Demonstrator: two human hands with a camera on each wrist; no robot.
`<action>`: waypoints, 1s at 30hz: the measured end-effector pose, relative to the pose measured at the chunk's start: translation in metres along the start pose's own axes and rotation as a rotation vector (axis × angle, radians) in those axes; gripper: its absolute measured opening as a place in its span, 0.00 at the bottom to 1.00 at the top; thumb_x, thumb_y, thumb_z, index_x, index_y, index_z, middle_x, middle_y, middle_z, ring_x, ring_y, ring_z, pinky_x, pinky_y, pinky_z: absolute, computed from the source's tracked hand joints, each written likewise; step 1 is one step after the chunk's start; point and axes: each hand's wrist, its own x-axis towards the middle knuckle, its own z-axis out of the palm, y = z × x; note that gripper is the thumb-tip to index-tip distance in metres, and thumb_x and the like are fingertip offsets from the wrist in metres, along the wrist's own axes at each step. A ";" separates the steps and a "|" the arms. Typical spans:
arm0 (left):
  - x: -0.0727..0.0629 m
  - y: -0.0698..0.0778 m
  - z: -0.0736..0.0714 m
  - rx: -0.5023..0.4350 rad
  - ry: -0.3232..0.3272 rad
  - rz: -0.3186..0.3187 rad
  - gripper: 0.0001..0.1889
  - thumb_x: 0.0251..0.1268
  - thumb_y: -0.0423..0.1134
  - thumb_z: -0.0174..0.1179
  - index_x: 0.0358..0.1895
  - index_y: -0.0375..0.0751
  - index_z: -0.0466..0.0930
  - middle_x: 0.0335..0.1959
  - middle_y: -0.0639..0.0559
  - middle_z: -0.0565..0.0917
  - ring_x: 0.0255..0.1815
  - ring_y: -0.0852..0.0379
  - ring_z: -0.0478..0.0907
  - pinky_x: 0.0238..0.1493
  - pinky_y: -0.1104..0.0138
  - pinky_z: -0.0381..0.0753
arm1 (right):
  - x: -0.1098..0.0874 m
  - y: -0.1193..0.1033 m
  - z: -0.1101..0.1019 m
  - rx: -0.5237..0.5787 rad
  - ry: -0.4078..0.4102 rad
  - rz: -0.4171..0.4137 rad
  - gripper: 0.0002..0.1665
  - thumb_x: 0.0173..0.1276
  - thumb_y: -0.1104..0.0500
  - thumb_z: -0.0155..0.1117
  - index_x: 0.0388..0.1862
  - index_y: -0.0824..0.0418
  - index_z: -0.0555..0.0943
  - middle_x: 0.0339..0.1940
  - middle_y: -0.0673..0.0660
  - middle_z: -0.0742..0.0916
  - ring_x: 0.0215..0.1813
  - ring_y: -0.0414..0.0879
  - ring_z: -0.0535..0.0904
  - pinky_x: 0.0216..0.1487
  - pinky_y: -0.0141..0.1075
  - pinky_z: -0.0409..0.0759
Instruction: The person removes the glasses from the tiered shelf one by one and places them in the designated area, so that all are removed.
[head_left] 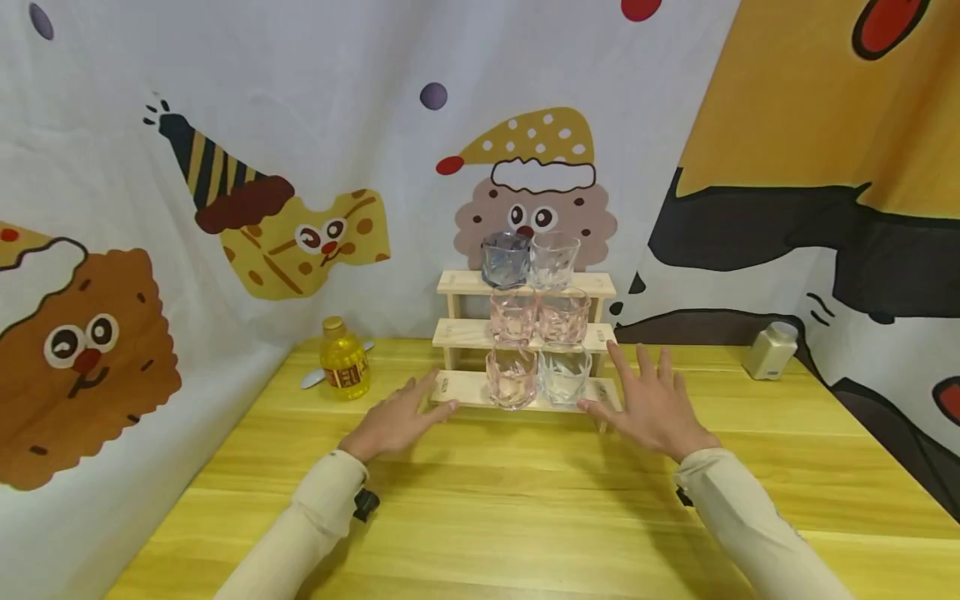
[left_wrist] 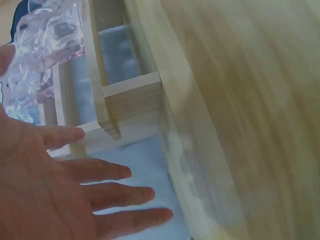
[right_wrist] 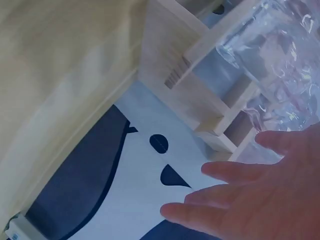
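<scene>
Left hand (head_left: 397, 421) and right hand (head_left: 652, 408) spread wide, holding nothing, one by each end of wooden stand (head_left: 457, 333). Stand sits on table (head_left: 480, 517), six glasses (head_left: 512, 379) on three steps, two per step. Cannot quite tell if hands touch wood. Bump or tilt could make glasses slide and break; blue glass (head_left: 506, 260) on top could fall farthest. Right thumb might knock front clear glass (head_left: 565, 375).

A white cloth (head_left: 337, 100) hangs behind the table (head_left: 480, 517) and down both sides, creased in soft folds. I can see cartoon faces printed across it: a brown biscuit (head_left: 90, 367) at left, cheese (head_left: 303, 242) in a striped hat (head_left: 213, 171), a pinkish cookie (head_left: 536, 200) in a spotted cap (head_left: 536, 137). Light lays a pale sheen on the table's yellow wood grain.
</scene>
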 end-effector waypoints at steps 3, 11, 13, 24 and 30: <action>0.007 -0.003 -0.001 -0.081 -0.012 0.002 0.47 0.69 0.77 0.38 0.83 0.55 0.42 0.81 0.40 0.57 0.77 0.33 0.61 0.73 0.35 0.60 | 0.008 -0.001 -0.006 0.035 0.004 -0.033 0.60 0.67 0.24 0.53 0.84 0.58 0.48 0.77 0.80 0.58 0.74 0.87 0.47 0.65 0.78 0.59; 0.026 -0.001 0.001 -0.257 -0.021 0.021 0.42 0.76 0.60 0.49 0.82 0.42 0.46 0.80 0.38 0.58 0.78 0.37 0.60 0.76 0.43 0.61 | 0.030 -0.001 -0.029 0.235 -0.051 -0.110 0.58 0.71 0.32 0.58 0.83 0.61 0.44 0.79 0.77 0.55 0.77 0.77 0.53 0.71 0.72 0.58; 0.029 -0.001 0.001 -0.285 -0.018 0.015 0.41 0.76 0.58 0.51 0.82 0.40 0.47 0.80 0.36 0.59 0.79 0.37 0.60 0.76 0.43 0.62 | 0.033 -0.003 -0.035 0.257 -0.063 -0.116 0.58 0.71 0.32 0.58 0.84 0.60 0.44 0.79 0.76 0.55 0.76 0.75 0.57 0.69 0.71 0.62; 0.041 -0.003 0.007 -0.348 0.022 0.039 0.46 0.65 0.47 0.69 0.79 0.35 0.53 0.71 0.36 0.73 0.71 0.39 0.72 0.70 0.46 0.71 | 0.077 -0.008 -0.064 0.366 -0.088 -0.107 0.54 0.74 0.39 0.59 0.84 0.58 0.41 0.83 0.69 0.54 0.81 0.70 0.52 0.74 0.68 0.56; 0.047 -0.004 0.014 -0.353 0.039 0.021 0.48 0.59 0.43 0.74 0.78 0.33 0.56 0.68 0.35 0.76 0.68 0.39 0.74 0.69 0.47 0.72 | 0.103 -0.012 -0.072 0.434 -0.072 -0.085 0.53 0.75 0.42 0.59 0.84 0.62 0.43 0.82 0.69 0.56 0.81 0.69 0.54 0.75 0.66 0.58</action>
